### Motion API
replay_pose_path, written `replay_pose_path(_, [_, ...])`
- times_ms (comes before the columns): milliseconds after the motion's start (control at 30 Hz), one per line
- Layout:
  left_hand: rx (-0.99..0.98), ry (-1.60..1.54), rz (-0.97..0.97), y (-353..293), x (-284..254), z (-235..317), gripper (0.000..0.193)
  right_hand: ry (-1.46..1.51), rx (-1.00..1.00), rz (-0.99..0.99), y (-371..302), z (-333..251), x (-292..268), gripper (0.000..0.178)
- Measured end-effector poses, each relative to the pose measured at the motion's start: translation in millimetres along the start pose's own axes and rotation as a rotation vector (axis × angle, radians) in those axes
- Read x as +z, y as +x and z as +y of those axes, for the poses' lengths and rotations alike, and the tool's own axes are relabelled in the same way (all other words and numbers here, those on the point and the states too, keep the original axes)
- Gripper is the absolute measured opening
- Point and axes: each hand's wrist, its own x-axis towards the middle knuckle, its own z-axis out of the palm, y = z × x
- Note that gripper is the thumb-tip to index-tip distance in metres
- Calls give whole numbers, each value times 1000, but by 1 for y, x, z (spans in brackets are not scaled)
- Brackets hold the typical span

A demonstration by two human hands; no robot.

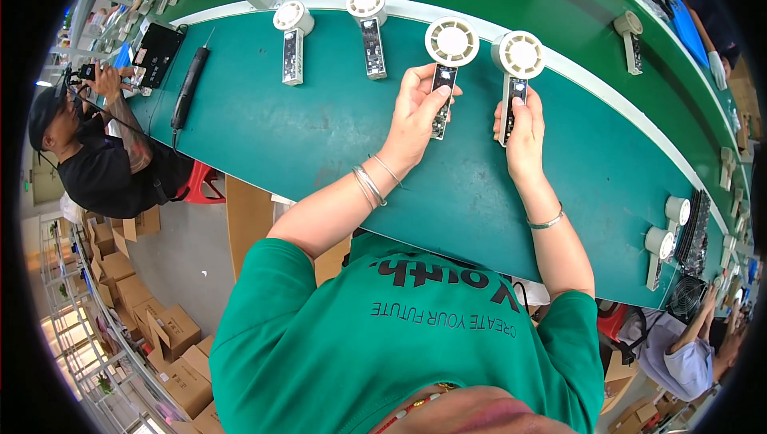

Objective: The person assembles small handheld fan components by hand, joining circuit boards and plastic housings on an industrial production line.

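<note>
My left hand (414, 114) is closed around the handle of a white handheld fan (452, 41), its thumb resting on the exposed dark circuit board. A second handheld fan (522, 54), likewise with its handle uncovered, is gripped in my right hand (524, 129), thumb on the board. Both fans are held upright side by side above the green bench, round slotted heads pointing away from me. Left of them, two more fans of the same kind, one nearer the left end (293, 43) and one closer to my hand (369, 33), lie on the bench with boards showing.
A black electric screwdriver (190, 87) lies toward the bench's left end, near a black box (157, 52). Beyond the white rail, a green conveyor (551, 3) carries another fan (629, 41). Two fans (660, 244) sit at the right. A co-worker (112, 138) works at the left.
</note>
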Motion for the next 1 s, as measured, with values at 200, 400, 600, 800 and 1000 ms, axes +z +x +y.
replay_pose_path(200, [4, -29, 1, -1, 0, 1, 28, 33, -9, 12, -1, -1, 0, 36])
replay_pose_path(400, [20, -38, 2, -1, 0, 0, 28, 24, -23, 11, -2, -2, 1, 36])
replay_pose_path(600, [30, -41, 7, -1, 0, 1, 27, 31, -47, 8, -2, -1, 0, 36])
replay_pose_path(800, [33, -40, -1, 0, 0, 0, 26, 22, -65, 13, -2, 0, 1, 35])
replay_pose_path(1000, [30, -12, -13, -1, -1, -2, 27, 27, -43, 17, -1, 1, 1, 34])
